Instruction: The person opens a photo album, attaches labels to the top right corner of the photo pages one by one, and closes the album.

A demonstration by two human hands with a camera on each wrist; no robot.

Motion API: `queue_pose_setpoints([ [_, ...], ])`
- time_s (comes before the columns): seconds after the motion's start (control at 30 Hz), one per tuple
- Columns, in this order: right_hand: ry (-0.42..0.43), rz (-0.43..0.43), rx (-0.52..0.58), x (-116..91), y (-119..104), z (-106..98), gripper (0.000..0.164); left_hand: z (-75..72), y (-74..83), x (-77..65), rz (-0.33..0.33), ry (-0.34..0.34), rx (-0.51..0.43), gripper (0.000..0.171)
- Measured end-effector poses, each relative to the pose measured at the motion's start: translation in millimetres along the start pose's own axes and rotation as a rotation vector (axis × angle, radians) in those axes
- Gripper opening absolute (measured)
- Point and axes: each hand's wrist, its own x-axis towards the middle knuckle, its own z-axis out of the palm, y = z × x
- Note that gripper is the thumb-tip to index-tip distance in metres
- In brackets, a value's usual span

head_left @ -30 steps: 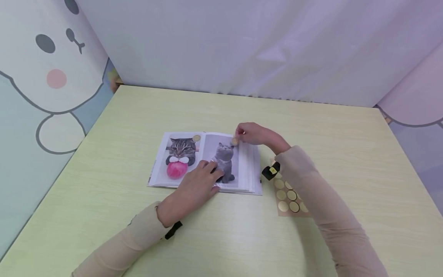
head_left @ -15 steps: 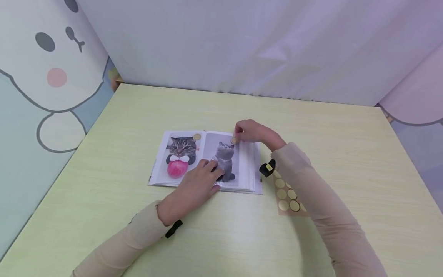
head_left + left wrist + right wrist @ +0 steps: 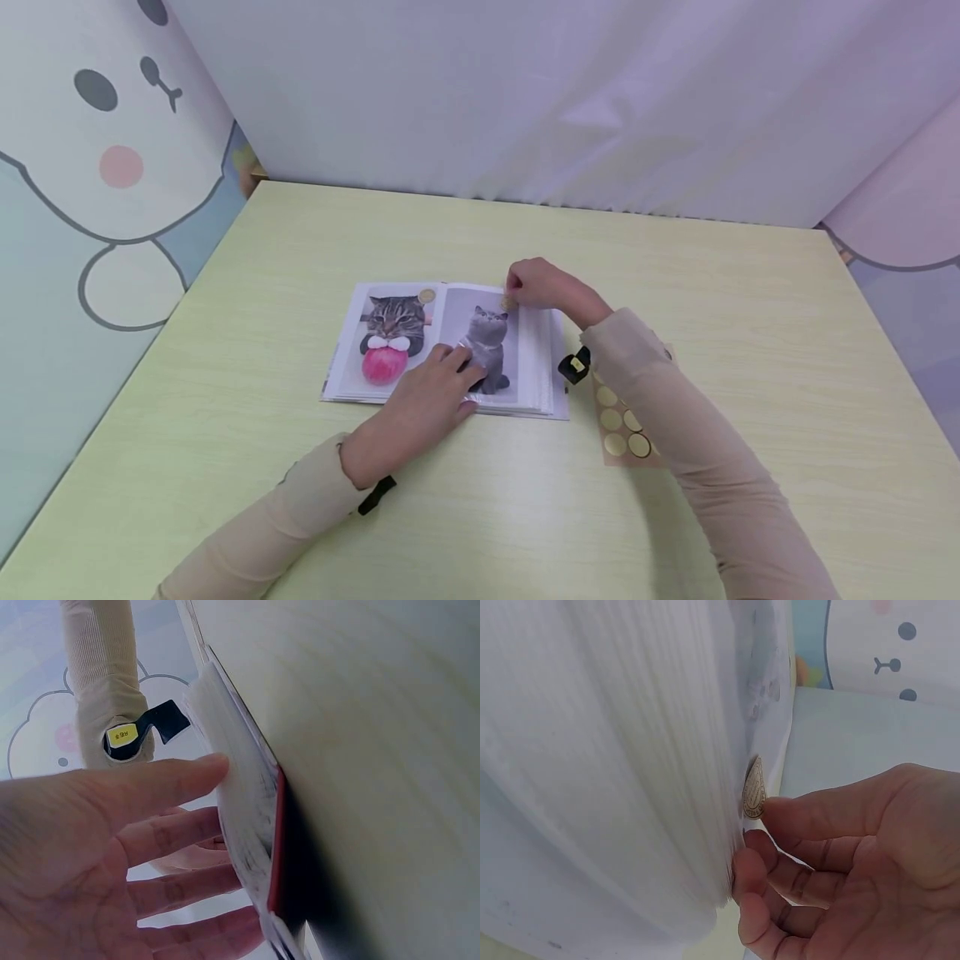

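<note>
An open photo album point(image 3: 342, 354) lies on the table, with a tabby cat photo point(image 3: 396, 319) on its left page and a grey cat photo point(image 3: 489, 333) on its right. My left hand point(image 3: 426, 398) rests with extended fingers on the lower part of the album, covering some of the grey cat photo. At the right page's top corner, my right hand point(image 3: 542, 283) pinches a round gold sticker point(image 3: 754, 791) by its edge, thumb tip against it. The sticker lies close against the page, slightly tilted. Curled fingers of that hand sit at the edges of the stacked pages.
A similar gold sticker point(image 3: 427, 296) is on the left page's upper corner. A sheet of round gold stickers point(image 3: 611, 457) lies right of the album, partly under the right sleeve point(image 3: 697, 433). A white curtain point(image 3: 525, 100) hangs behind the table point(image 3: 337, 233).
My right hand and the sticker have shifted slightly up and left, the sticker settling closer to the page corner. The right forearm drew a little left. My left hand stays in place.
</note>
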Motion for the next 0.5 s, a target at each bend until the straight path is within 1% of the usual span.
queue_pose_setpoints([
  [0.17,0.002,0.024,0.009,0.8,-0.3,1.9,0.014,0.4,0.0,0.5,-0.004,-0.01,-0.003,0.036],
  [0.37,0.0,0.072,0.02,1.9,-1.3,4.0,0.018,-0.2,0.2,0.6,-0.009,-0.02,-0.002,0.037],
  [0.5,0.007,0.087,0.041,1.4,-1.4,5.6,0.019,-0.1,0.2,0.2,-0.007,-0.014,-0.002,0.036],
])
